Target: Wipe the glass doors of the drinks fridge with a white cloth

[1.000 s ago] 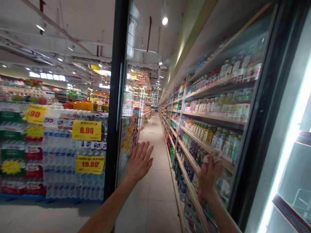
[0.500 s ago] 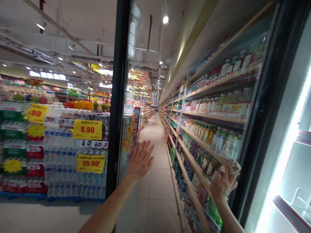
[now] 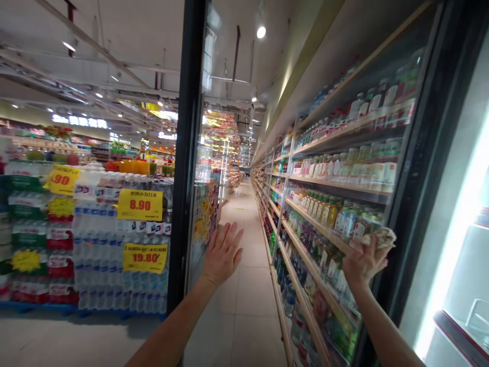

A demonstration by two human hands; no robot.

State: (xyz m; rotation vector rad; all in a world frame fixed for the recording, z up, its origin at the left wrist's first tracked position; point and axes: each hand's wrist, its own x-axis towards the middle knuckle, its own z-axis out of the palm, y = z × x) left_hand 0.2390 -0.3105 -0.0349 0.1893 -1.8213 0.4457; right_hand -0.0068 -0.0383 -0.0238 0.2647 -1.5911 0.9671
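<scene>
A glass door (image 3: 244,285) with a black frame (image 3: 182,153) stands in front of me, and the aisle shows through its pane. My left hand (image 3: 222,254) lies flat against the glass near the frame's left side, fingers spread. Over on the right, my right hand (image 3: 364,265) presses a crumpled pale cloth (image 3: 382,238) to the pane, close to the door's right edge. Part of the cloth is hidden behind the fingers.
Behind the glass, long shelves (image 3: 324,224) of bottled drinks run down the right. Stacked packs of bottled water (image 3: 101,250) with yellow price signs (image 3: 139,205) stand at left. A lit cooler interior (image 3: 458,255) with a shelf edge (image 3: 458,336) is at far right.
My right hand has moved right and slightly up with the cloth, nearer the door's right edge. The left hand stays on the glass. The view has shifted slightly.
</scene>
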